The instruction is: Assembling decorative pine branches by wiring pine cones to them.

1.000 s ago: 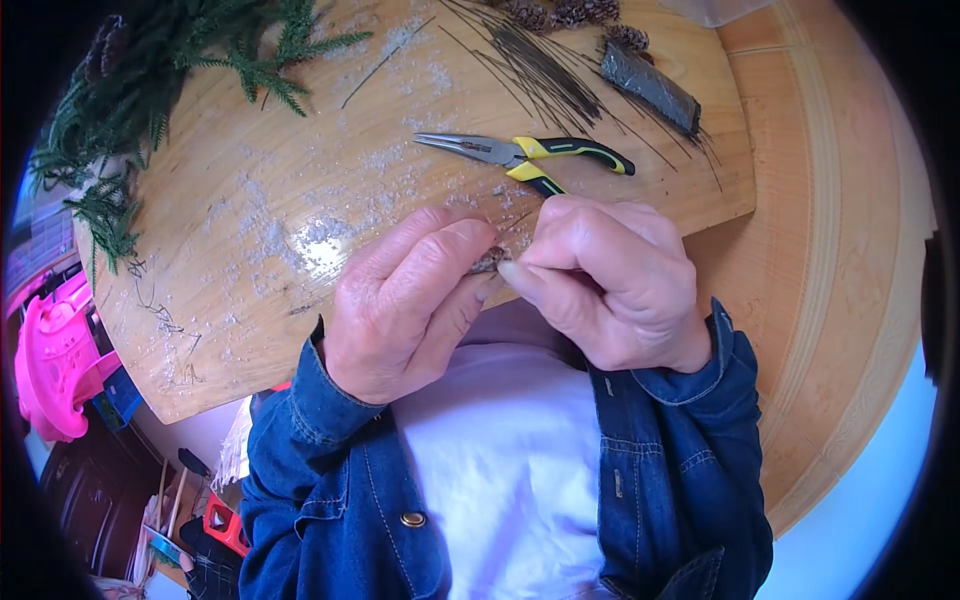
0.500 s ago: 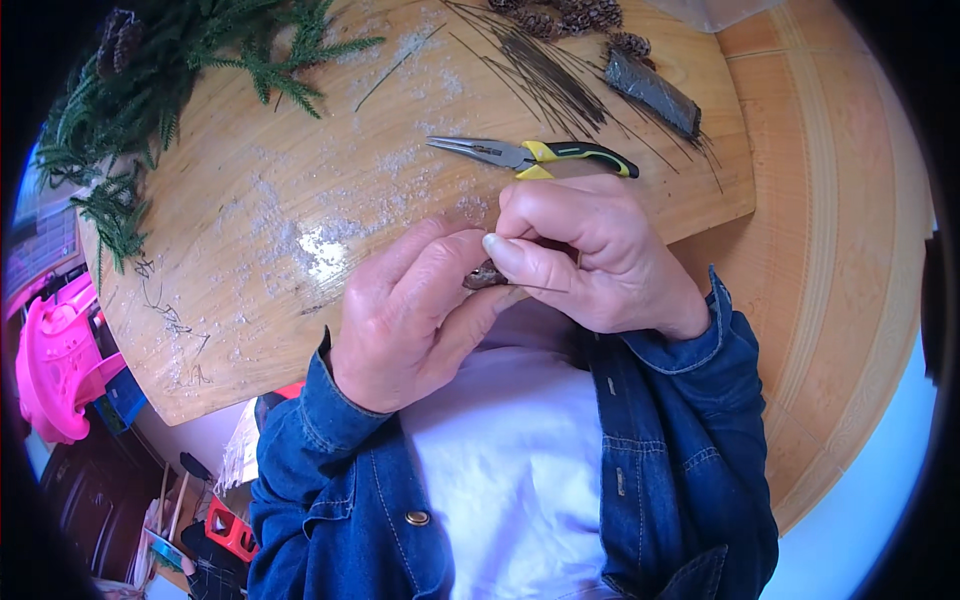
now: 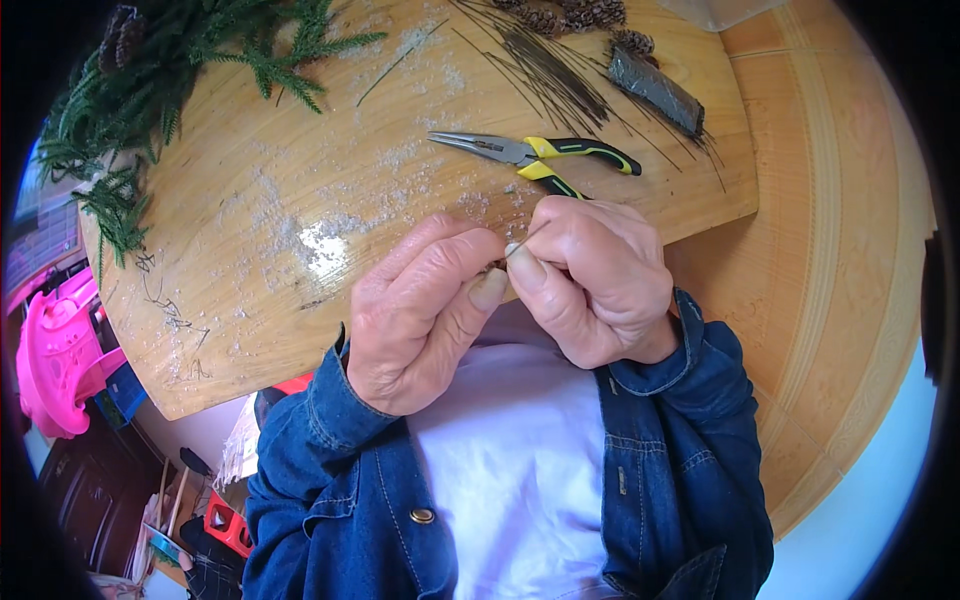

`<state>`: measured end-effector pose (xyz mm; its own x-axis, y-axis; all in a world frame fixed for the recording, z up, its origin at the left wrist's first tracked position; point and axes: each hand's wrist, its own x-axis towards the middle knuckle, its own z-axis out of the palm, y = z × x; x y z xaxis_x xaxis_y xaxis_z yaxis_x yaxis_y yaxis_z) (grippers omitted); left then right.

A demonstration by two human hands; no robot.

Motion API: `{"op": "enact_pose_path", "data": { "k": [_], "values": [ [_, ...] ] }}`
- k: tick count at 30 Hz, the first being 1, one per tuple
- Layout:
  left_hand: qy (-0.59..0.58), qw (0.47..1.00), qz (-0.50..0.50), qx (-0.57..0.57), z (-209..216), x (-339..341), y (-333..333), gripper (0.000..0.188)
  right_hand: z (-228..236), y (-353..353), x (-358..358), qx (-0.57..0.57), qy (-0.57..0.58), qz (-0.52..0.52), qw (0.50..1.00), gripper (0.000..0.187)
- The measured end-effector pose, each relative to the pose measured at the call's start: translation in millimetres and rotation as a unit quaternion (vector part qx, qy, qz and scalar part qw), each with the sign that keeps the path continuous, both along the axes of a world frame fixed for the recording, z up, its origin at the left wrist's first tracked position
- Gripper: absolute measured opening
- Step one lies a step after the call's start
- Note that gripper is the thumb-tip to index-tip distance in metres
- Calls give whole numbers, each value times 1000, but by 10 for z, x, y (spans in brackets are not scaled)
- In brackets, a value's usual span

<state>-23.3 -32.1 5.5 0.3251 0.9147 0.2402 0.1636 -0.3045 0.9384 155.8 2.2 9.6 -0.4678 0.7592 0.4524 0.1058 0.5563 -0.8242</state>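
My two hands meet in front of my chest, close to the table's near edge. My left hand [image 3: 425, 310] is closed round a small brown pine cone, which its fingers hide almost wholly now. Between thumb and forefinger, my right hand [image 3: 595, 285] pinches a thin dark wire [image 3: 531, 236] right beside the left fingertips. Just beyond the right hand lie long-nose pliers [image 3: 530, 152] with yellow and black handles, jaws toward the left; one handle is partly behind that hand.
Loose dark wires [image 3: 545, 70] lie at the far right, beside a wrapped dark bundle [image 3: 655, 92] and several pine cones [image 3: 590, 14]. Green artificial branches [image 3: 130, 110] cover the table's far left. Clear granules [image 3: 285, 215] are scattered over the wooden table [image 3: 220, 330]. A pink plastic object [image 3: 62, 350] stands beyond the left edge.
My right hand has turned and shifted slightly toward me, with the wire now slanting up between its fingers. The left thumb has come up over the pine cone, covering it.
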Motion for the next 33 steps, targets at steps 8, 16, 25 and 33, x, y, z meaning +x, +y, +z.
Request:
{"op": "enact_pose_path", "data": {
  "k": [8, 16, 25, 33],
  "values": [
    [-25, 996, -56, -72, -20, -56, 43, 16, 107, 16, 25, 141, -96, 8, 985, 11],
    [-61, 985, -71, -144, 38, -110, 54, 19, 16, 41, 49, 104, -81, 5, 991, 18],
    [-129, 946, -56, -291, 124, -125, 13, 21, 47, 73, 99, 174, -100, 25, 979, 26],
    [-176, 944, -130, -248, 56, -214, 107, 19, 262, 139, 76, 336, -182, 1, 924, 26]
  ]
}}
